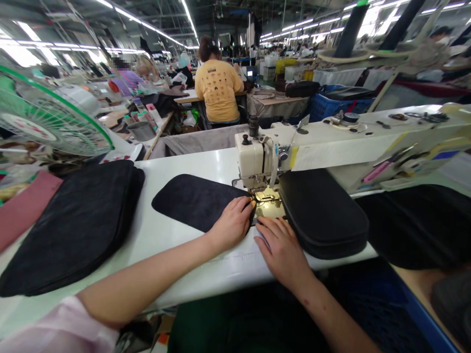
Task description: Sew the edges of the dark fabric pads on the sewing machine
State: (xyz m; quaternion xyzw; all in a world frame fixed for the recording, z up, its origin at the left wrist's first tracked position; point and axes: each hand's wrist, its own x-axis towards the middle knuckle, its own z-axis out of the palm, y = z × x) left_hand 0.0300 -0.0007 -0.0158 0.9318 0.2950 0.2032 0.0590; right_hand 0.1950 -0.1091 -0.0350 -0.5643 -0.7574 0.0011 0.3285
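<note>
At nine o'clock, a black pile (77, 220) is being held up by the white table (158, 233). Next, a flat black piece (191, 198) is being touched near its four o'clock end by the left hand (235, 218), fingers bent; whether it is being pinched cannot be told. At two o'clock, a sewing machine (324, 142) is standing. At four o'clock, the right hand (283, 245) is being rested beside the metal plate (274, 211), fingers slightly spread, nothing being held.

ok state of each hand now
Left hand: on flat black rounded panel; grip can't be told.
Right hand: open, nothing visibly held, beside shiny gold-toned metal plate.
</note>
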